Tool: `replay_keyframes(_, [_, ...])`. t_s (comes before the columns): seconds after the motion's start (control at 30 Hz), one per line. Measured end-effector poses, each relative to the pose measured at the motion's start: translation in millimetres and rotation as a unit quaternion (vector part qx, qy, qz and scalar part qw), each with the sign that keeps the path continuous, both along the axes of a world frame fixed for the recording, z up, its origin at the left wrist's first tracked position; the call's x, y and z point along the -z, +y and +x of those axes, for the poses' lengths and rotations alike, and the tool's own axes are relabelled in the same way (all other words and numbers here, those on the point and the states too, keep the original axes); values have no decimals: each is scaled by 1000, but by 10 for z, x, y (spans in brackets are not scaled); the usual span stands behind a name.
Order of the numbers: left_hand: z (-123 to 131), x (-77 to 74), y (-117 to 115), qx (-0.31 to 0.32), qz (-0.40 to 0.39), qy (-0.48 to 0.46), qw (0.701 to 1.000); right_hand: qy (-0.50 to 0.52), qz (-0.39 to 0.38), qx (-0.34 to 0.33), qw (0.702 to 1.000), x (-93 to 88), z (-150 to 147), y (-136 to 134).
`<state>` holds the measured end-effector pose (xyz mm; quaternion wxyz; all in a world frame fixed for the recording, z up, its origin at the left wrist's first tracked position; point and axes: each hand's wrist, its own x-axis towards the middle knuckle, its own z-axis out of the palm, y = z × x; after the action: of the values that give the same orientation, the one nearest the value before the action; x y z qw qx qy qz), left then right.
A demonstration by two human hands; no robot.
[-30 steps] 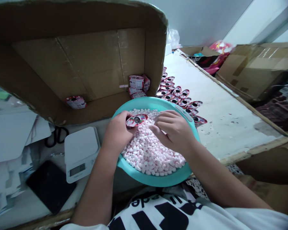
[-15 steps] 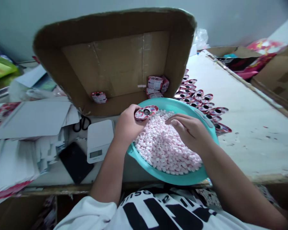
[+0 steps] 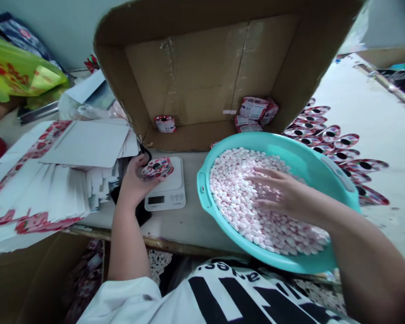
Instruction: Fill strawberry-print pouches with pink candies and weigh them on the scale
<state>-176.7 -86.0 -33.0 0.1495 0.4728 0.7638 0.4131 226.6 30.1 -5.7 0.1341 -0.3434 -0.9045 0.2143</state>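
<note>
My left hand (image 3: 135, 180) has its thumb and fingers round a small red-and-white patterned packet (image 3: 158, 167) with a dark round hole on top. The packet is over the white digital scale (image 3: 165, 200); whether it touches the scale I cannot tell. My right hand (image 3: 276, 191) hovers low over the pale pink candies (image 3: 236, 198), fingers spread, with nothing seen in it. These small oval pieces fill much of a turquoise basin (image 3: 307, 146).
Behind stands an open cardboard box (image 3: 209, 81) with several packets inside. More packets (image 3: 344, 155) lie right of the basin. Stacked white cards (image 3: 84, 144), a yellow-green bag (image 3: 23, 67) and a dark flat object (image 3: 143, 216) are at the left.
My left hand has gone left with the packet, from the basin to the scale. The fingers of my right hand have spread over the candies. The view has turned left.
</note>
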Motion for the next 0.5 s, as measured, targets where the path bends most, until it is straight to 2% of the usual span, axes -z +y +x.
replay_keyframes(0.1, [-148,103,-50,-18,163,-19,986,-8,-24,-21,999,77,54,63])
replay_keyframes(0.17, [-243,144,-82,-47,200,7,979,-3,-27,-8,1000,102,72,93])
replay_keyframes(0.37, [-297,166,-179,-96,214,24,972,-1,-73,12,997,98,82,95])
replay_keyframes(0.5, [-224,108,-215,-67,170,34,983,-5,-68,1,998,99,109,89])
